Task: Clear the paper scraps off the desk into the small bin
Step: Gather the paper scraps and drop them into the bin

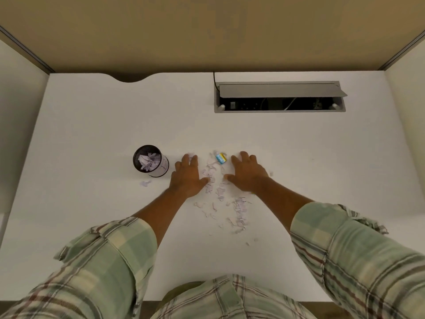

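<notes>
Several small white paper scraps [220,199] lie scattered on the white desk [92,125], between and below my hands. My left hand [187,176] rests flat on the desk, fingers apart, left of the scraps. My right hand [248,172] lies flat on their right side, fingers spread. Neither hand holds anything. A small black mesh bin [150,161] stands left of my left hand with crumpled paper inside. One loose scrap [145,183] lies just in front of the bin.
A small blue and yellow eraser-like object [221,158] sits among the far scraps between my fingertips. A grey cable box [279,97] with a raised lid is set in the desk at the back right. Partition walls enclose the desk.
</notes>
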The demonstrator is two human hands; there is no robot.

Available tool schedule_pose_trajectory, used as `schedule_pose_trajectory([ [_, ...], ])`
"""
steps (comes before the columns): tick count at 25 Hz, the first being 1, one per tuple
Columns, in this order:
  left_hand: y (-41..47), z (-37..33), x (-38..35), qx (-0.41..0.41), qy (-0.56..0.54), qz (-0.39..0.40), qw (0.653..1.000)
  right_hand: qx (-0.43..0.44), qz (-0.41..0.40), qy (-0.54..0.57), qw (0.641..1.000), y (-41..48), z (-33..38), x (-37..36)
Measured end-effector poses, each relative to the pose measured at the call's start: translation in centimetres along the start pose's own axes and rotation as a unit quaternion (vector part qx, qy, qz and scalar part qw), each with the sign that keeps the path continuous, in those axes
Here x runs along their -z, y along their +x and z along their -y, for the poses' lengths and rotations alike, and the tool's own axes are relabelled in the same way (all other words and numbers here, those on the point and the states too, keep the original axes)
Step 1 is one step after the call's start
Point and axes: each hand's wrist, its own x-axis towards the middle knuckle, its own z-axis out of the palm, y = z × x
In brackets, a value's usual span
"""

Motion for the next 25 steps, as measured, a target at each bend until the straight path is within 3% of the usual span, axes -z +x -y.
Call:
schedule_pose_trajectory([
  [7,-3.5,-1.4,-3.7,-0.132,0.079,-0.028,0.988,0.073,-0.012,-0.088,0.993,-4.8,2.1,-4.9],
  [13,-5.5,-1.1,-6.8,-0.172,0.001,-0.037,0.984,0.074,0.002,-0.078,0.994,-7.3,2.1,-6.1],
  [18,-6.0,-0.8,-7.7,-0.118,-0.071,-0.014,0.990,0.081,-0.030,-0.014,0.996,-8.2,2.2,-7.4],
  [21,-6.5,-0.6,-6.7,-0.091,-0.119,-0.013,0.989,0.017,-0.034,0.107,0.994,-7.9,2.5,-7.1],
  [25,-7.4,0.5,-4.6,-0.066,-0.209,-0.071,0.973,-0.038,-0.057,0.276,0.959,-7.5,3.3,-4.9],
])
